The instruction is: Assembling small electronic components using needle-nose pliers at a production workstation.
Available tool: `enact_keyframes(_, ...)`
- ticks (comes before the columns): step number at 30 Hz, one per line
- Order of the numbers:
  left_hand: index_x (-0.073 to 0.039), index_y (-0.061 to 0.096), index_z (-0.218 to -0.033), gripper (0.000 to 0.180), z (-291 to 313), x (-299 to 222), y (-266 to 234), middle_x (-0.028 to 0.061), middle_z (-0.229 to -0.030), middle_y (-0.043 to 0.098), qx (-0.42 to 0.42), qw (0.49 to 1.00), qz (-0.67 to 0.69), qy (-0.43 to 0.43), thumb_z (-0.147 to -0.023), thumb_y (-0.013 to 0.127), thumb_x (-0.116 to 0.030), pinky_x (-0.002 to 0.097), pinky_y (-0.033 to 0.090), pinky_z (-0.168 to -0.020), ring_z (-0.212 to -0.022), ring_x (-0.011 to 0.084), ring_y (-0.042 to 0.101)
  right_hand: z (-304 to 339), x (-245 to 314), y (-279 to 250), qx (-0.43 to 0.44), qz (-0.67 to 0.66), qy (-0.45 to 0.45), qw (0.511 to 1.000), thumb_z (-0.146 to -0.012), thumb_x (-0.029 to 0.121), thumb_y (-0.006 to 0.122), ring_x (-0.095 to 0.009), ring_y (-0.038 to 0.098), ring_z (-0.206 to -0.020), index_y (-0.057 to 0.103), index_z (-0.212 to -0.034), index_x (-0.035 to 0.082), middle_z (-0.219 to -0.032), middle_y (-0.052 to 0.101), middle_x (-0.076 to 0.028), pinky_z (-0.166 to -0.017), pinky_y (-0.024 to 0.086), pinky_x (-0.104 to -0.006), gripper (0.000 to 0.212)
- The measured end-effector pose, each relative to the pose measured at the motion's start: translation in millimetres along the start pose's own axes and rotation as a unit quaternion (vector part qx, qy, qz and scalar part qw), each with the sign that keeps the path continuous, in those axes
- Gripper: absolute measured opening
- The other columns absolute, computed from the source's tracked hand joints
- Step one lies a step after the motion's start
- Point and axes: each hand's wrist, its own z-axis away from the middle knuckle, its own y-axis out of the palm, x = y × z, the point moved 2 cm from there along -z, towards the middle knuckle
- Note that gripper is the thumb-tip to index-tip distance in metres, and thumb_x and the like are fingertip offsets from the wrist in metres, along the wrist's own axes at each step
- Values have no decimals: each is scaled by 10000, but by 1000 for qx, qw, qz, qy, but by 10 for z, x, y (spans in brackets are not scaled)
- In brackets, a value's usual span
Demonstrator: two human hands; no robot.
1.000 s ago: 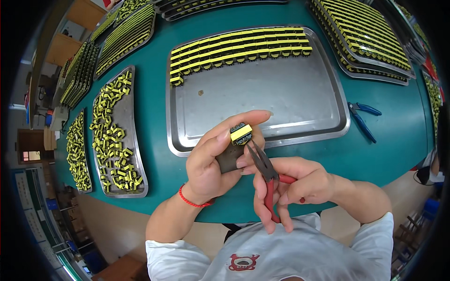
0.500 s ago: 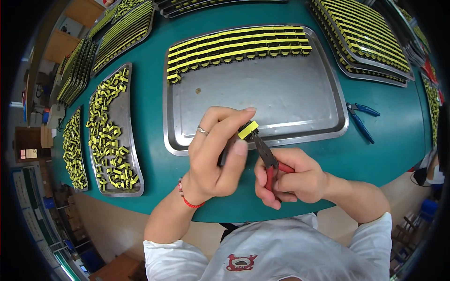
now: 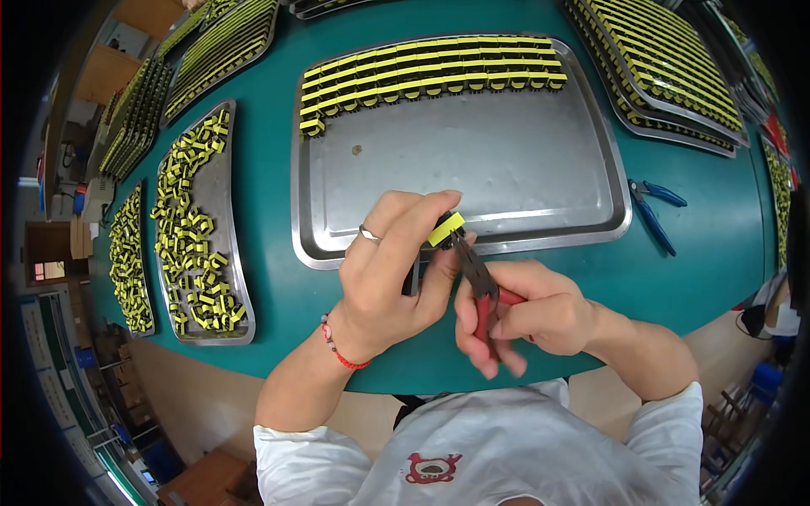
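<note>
Between the thumb and fingers of my left hand is a small black part with yellow tape, probably a small transformer with pins. A dark object shows partly under those fingers; its kind is hidden. My right hand is closed around red-handled needle-nose pliers. Their dark tips meet the lower right edge of the part, where its pins seem to be. Both hands are over the near edge of a metal tray, whose far side holds several neat rows of like parts.
Blue-handled cutters lie right of the tray. On the left, a tray holds loose yellow-black parts, with another heap beyond it. Stacked trays of lined-up parts stand at the far right, more at the far left. The table is green.
The view has shifted slightly. The lower fingers of my right hand have loosened a little around the plier handles. The tips are still at the part, which stays in my left hand.
</note>
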Motion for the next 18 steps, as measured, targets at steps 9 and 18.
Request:
enact_keyframes(9,58,615,-1085,371,-13,18,-23,147,-871,615,26,997,56,-39,-729,634,163,287,509,-592,-716,216,655,-2,13,-29,21,-19,43,999,-693,-57,423,-239,591,-577,497,-954,-16,-781,610,-194,-410,361,-276,274)
enact_keyframes(18,58,629,-1078,375,-1,-21,-33,146,-860,621,18,997,51,-51,-716,641,157,289,502,-583,-714,216,640,-2,-14,-24,47,-44,46,997,-703,-49,430,-263,622,-631,494,-952,-9,-782,600,-187,-431,371,-283,261)
